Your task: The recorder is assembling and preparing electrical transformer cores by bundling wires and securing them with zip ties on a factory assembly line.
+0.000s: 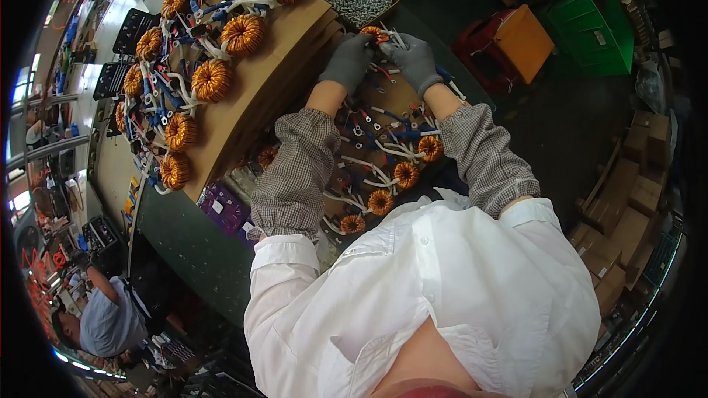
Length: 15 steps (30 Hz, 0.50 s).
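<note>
A small copper-wound ring coil [375, 32] is held up at the far side of the cardboard. My left hand [348, 63], in a grey glove, is closed with its fingertips on the coil's near left side. My right hand [414, 65], gloved alike, pinches beside the coil, with pale wire ends sticking out between its fingers. Which wires it grips cannot be made out. Below my hands, more ring coils [380, 201] lie in a row, their white and blue leads and ring terminals [358, 131] spread across the cardboard sheet [398, 96].
To the left, a stack of cardboard sheets [254, 88] carries several larger coils [211, 80]. A box of screws [359, 0] stands at the back. A red bin [479, 48], an orange panel [525, 43] and a green crate [590, 29] are right. Another person [110, 317] works lower left.
</note>
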Each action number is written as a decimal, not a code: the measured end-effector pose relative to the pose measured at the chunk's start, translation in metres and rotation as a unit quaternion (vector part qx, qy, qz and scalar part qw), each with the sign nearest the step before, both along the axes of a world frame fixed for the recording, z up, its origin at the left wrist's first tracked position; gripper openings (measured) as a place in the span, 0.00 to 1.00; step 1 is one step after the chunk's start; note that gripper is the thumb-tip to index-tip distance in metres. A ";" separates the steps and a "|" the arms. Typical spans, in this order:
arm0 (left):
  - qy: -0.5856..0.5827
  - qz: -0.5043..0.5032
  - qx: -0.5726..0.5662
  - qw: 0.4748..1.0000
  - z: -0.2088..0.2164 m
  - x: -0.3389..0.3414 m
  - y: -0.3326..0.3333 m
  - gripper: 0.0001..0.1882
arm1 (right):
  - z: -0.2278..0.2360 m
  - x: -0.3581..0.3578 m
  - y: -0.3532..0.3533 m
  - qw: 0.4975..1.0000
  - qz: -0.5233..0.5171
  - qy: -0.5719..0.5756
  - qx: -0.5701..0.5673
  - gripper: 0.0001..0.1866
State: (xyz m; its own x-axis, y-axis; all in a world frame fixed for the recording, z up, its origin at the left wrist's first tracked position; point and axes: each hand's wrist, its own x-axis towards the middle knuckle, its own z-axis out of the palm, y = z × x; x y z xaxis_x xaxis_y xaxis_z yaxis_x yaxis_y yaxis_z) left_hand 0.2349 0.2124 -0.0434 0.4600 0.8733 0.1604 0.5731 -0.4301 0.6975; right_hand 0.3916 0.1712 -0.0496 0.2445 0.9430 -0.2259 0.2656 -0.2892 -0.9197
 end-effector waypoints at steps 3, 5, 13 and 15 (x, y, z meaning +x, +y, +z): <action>0.051 0.007 -0.171 0.984 0.020 0.001 0.008 0.15 | 0.013 -0.005 -0.001 0.998 0.003 -0.056 -0.005 0.19; 0.062 -0.013 -0.205 0.977 0.029 0.001 0.006 0.14 | 0.018 -0.007 -0.001 0.993 0.009 -0.113 -0.016 0.19; -0.205 -0.051 -0.440 0.873 0.010 -0.021 -0.005 0.13 | 0.006 -0.001 0.003 0.983 0.018 0.180 -0.010 0.13; -0.258 -0.064 -0.455 0.850 0.019 -0.014 -0.004 0.13 | 0.008 0.003 0.004 0.982 0.005 0.187 -0.012 0.13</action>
